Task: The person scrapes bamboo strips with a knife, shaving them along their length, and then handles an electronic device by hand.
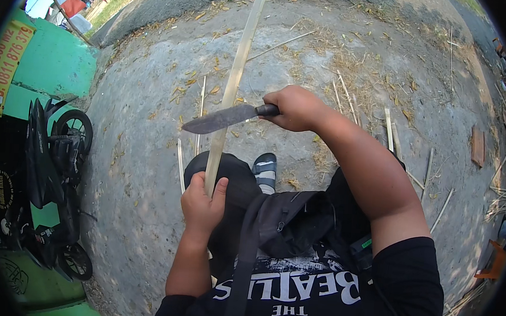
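Note:
My left hand [201, 204] is closed around the lower end of a long pale strip [238, 69], which looks like split bamboo. The strip slants up and away from me, past the top of the picture. In my right hand [294, 108] is the dark handle of a large knife [219, 119] with a broad, dull blade. The blade points left and lies across the strip, above my left hand. Whether its edge bites into the strip, I cannot tell. My knee in dark trousers is just beyond my left hand, with a sandalled foot [265, 170] beside it.
Several thin pale sticks [201, 113] lie on the grey ground around me, with dry leaves and shavings [352, 77]. A parked motorcycle [57, 185] stands at the left by a green wall [66, 57]. At the right are a brick [478, 147] and an orange object [492, 261].

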Demonstrator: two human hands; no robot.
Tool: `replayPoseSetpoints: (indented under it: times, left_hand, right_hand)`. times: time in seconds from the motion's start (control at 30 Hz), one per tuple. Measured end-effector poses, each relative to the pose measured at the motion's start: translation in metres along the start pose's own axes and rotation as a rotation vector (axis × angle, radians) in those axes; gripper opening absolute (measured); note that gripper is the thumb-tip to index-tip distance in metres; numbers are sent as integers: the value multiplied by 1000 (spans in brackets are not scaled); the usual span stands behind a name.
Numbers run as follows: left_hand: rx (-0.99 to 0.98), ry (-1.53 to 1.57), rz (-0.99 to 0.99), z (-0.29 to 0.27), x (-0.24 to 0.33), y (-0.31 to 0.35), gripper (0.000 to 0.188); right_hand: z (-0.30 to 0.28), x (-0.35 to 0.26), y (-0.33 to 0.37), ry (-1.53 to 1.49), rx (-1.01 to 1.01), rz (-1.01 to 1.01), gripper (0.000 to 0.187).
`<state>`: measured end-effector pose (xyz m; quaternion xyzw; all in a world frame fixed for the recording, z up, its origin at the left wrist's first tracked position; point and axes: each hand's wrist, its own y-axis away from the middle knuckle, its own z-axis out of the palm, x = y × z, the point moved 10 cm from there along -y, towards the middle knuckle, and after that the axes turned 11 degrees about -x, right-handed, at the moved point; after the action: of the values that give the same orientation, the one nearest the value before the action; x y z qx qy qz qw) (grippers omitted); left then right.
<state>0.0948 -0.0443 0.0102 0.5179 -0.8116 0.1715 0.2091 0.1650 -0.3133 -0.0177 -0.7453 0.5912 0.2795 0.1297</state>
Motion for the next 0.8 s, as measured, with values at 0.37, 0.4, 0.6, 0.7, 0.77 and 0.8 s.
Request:
replayPoseSetpoints:
  times: [0.37, 0.4, 0.6, 0.7, 0.77, 0.8]
  left_hand:
    - [-32, -71, 4, 2, 6, -3, 39]
    - [-38, -63, 5, 1, 5, -2, 39]
    - [-78, 0, -39, 2, 1, -7, 37]
    - [-26, -26, -23, 2, -4, -2, 36]
    - [-18, -1, -16, 1, -2, -1, 36]
    - [-7, 24, -8, 0, -1, 1, 36]
  right_hand:
    - [19, -12, -6, 85, -87, -5, 27]
    - [4, 5, -7, 1, -22, 84, 26]
    - [12, 27, -7, -183, 26, 120, 29]
    - [10, -5, -7, 50, -34, -8, 30]
    - [-3, 8, -5, -37, 39, 33, 30]
    - [-13, 19, -2, -123, 114, 74, 30]
